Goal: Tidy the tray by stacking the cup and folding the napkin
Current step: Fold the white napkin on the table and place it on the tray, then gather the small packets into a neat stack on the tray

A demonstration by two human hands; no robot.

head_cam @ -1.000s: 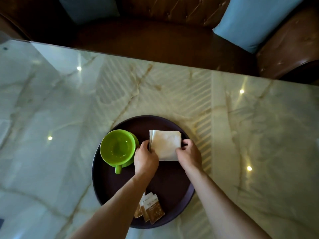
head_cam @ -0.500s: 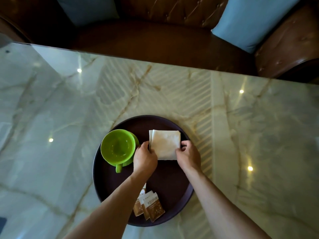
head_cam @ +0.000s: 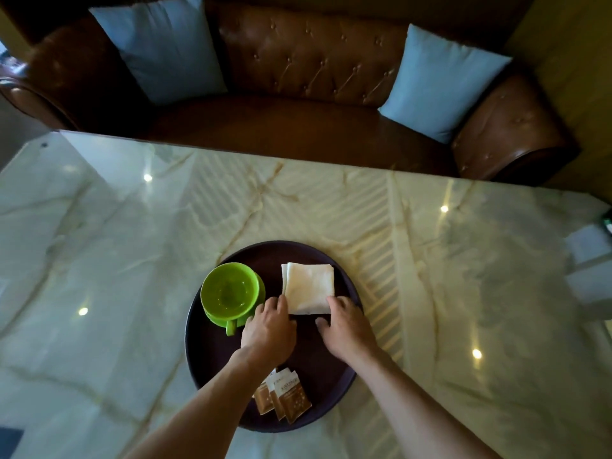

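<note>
A person's left hand (head_cam: 270, 326) and right hand (head_cam: 347, 326), fingers spread and gripping nothing, rest at the near corners of a folded white napkin (head_cam: 309, 288) on a round dark tray (head_cam: 205, 359) beside the green cup (head_cam: 230, 291) stacked on its saucer, apparently squaring the final fold before letting go.

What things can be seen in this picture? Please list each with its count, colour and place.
tray: one, dark purple-brown, round, on the table
table: one, pale marble, glossy
cup: one, green, left part of tray, on a green saucer
napkin: one, white, folded, far right part of tray
sachets: about three, brown, near edge of tray
sofa: one, brown leather, behind table
cushions: two, light blue, on sofa
left hand: at napkin's near left corner
right hand: at napkin's near right corner
</note>
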